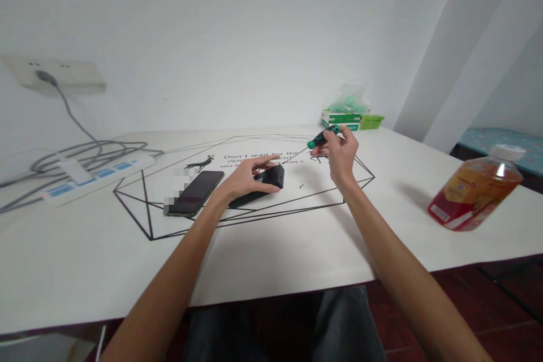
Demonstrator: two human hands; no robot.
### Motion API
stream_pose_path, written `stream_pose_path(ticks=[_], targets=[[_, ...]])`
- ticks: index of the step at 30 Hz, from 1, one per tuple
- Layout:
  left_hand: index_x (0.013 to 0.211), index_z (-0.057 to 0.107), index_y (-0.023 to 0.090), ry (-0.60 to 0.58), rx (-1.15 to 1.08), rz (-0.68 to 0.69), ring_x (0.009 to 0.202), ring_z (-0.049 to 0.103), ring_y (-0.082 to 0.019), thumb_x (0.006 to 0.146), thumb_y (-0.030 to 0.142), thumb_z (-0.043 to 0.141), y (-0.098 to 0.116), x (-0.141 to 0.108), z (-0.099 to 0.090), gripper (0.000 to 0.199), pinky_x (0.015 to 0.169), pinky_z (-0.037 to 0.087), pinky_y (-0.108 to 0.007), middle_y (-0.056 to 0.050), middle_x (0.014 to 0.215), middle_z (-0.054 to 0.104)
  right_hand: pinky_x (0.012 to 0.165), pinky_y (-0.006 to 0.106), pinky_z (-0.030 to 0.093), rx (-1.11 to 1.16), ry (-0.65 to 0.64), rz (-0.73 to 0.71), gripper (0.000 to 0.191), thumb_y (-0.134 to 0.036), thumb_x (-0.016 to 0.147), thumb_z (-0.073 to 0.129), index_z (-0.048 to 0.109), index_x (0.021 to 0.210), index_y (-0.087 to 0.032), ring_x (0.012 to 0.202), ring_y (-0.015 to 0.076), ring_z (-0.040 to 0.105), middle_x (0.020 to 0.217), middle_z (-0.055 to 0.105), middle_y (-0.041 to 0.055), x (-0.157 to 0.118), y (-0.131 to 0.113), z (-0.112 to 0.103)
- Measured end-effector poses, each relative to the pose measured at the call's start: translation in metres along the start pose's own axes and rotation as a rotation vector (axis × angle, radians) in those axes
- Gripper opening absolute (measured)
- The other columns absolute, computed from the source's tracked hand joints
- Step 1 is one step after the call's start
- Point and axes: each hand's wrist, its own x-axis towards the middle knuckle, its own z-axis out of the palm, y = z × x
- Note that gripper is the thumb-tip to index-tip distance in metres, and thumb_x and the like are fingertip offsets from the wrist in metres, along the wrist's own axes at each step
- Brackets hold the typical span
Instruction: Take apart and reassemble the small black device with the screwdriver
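Observation:
My left hand (248,178) is closed around a black oblong box-shaped device (275,176), thumb on the near side and fingers over the far side. Its right end faces up and to the right. In my right hand (341,153) is a screwdriver with a green and black handle (324,136). The thin shaft (297,155) slants down to the left, its tip at or close to the device's right end; contact cannot be made out. A dark smartphone (197,193) lies flat on the table, left of my left hand.
On the left, a white power strip (99,180) lies beside coiled grey cables (85,150). A tea-coloured drink bottle (475,189) stands at the right. Green and white boxes (341,118) with a plastic bag (350,100) sit at the back, near the wall. The white table (288,260) carries printed lines.

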Motion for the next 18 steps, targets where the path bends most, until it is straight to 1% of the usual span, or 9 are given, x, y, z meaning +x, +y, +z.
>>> stream_pose_path(ticks=[5,10,18], targets=[[0.132,0.054,0.02,-0.005,-0.013,-0.003,0.121,0.053,-0.027,0.056,0.034,0.084,0.0026,-0.0003,0.0009,0.083,0.104,0.037,-0.04,-0.012,0.123,0.064,0.042,0.024,0.052,-0.007,-0.015,-0.017,0.015,-0.027,0.074,0.058,0.046,0.081,-0.022,0.039,0.0125,0.059,0.054,0.059,-0.0061,-0.0018,0.0008,0.0009],[0.132,0.055,0.021,-0.004,0.003,-0.004,0.12,0.054,-0.028,0.056,0.033,0.083,0.0053,-0.0008,0.0014,0.081,0.104,0.037,-0.042,-0.011,0.121,0.065,0.041,0.023,0.051,-0.019,-0.018,-0.023,0.014,-0.027,0.074,0.058,0.047,0.081,-0.022,0.04,0.0126,0.059,0.054,0.06,-0.006,-0.0029,0.0006,0.0017],[0.132,0.055,0.02,0.004,0.018,-0.014,0.119,0.055,-0.027,0.055,0.034,0.083,0.004,-0.0003,0.0015,0.083,0.103,0.037,-0.041,-0.011,0.119,0.066,0.041,0.023,0.051,-0.011,-0.026,-0.026,0.015,-0.027,0.074,0.059,0.046,0.081,-0.022,0.039,0.0126,0.059,0.052,0.059,-0.0059,-0.0036,-0.0014,0.0022]])
